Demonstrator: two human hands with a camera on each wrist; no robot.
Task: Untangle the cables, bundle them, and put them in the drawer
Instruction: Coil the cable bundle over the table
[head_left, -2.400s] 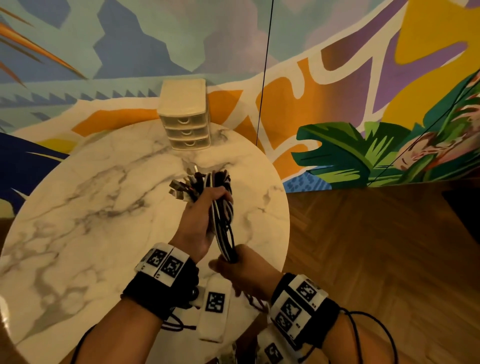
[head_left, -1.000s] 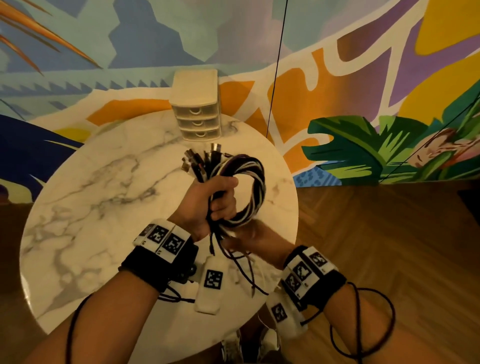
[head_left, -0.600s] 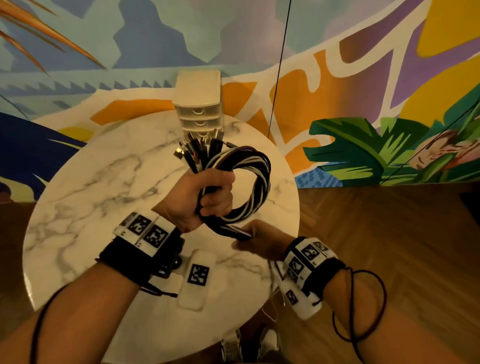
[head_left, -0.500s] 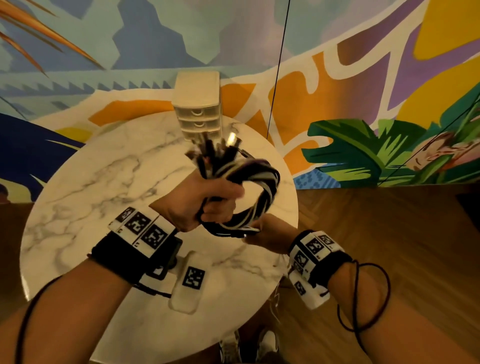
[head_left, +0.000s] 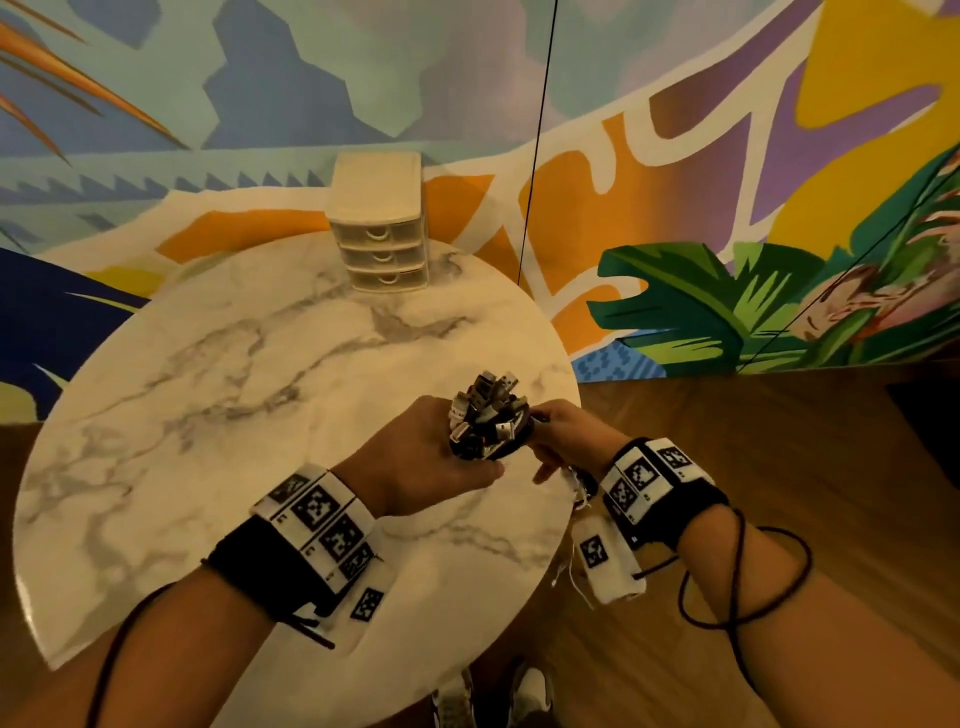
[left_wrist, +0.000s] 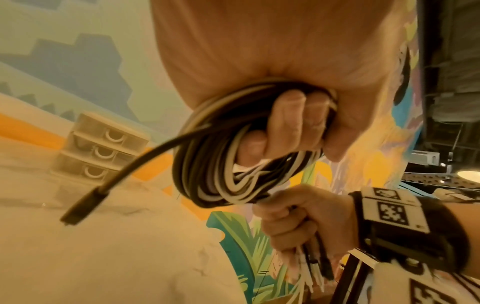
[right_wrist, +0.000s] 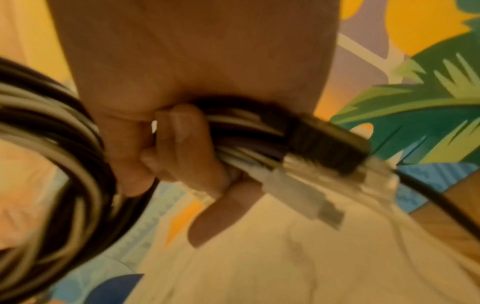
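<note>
A coil of black and white cables (head_left: 488, 423) hangs above the table's near right edge, its plugs pointing up. My left hand (head_left: 431, 457) grips the coil, fingers (left_wrist: 285, 123) curled through the loop. My right hand (head_left: 563, 436) holds the coil's right side; in the left wrist view it (left_wrist: 291, 222) clutches a sheaf of cable ends. The right wrist view shows its fingers (right_wrist: 182, 148) wrapped round strands beside several plugs (right_wrist: 319, 170). One black plug (left_wrist: 83, 207) sticks out loose. The small cream drawer unit (head_left: 379, 223) stands at the table's far edge, its three drawers closed.
The round marble table (head_left: 234, 415) lies under my hands. A painted mural wall rises behind it, with a thin black cord (head_left: 535, 140) hanging down it. Wooden floor (head_left: 753, 467) spreads to the right. Shoes show below the table's near edge.
Both hands brought the coil down and nearer, toward the table's right edge. The coil has turned so the plugs face up, and the right hand has moved from under it to its right side.
</note>
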